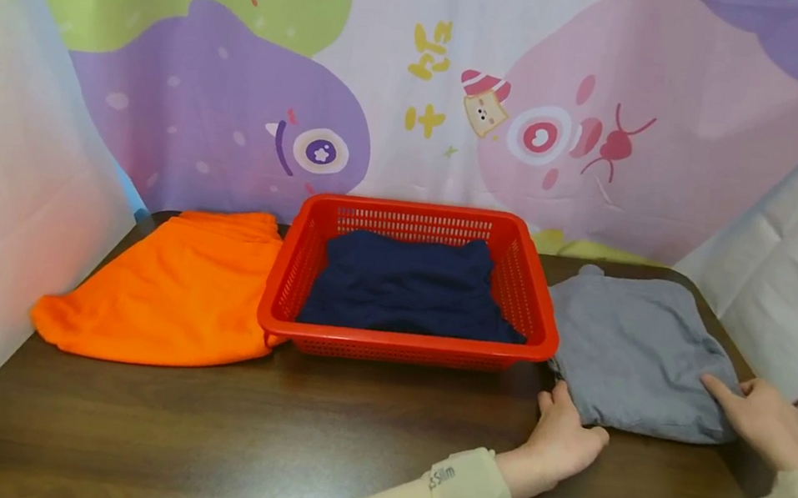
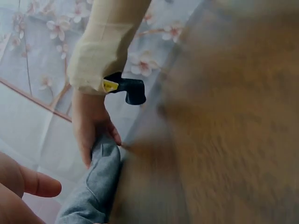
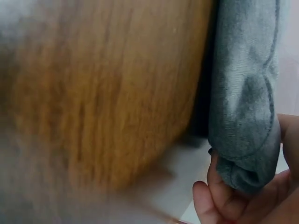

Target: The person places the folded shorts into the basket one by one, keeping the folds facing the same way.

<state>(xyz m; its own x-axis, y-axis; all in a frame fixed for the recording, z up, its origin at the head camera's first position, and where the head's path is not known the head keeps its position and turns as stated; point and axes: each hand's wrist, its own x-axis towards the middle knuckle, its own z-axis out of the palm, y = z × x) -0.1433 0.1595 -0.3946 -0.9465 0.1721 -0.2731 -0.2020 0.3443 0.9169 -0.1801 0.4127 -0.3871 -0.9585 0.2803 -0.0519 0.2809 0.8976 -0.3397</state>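
Between right hand (image 1: 767,422) pinching a corner and left hand (image 1: 561,440), fingers loosely spread, could loosen flat-folded grey cloth (image 1: 646,349) by lifting unevenly.

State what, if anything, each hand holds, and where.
Right hand: folded grey cloth, by its near right corner. Left hand: at its near left corner, grip unclear.

Left hand (image 2: 18,186) cropped, left wrist view

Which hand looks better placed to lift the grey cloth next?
Probably the right hand: it grips the grey cloth at its right side, thumb on top. The left hand is at the near-left corner, thumb apart.
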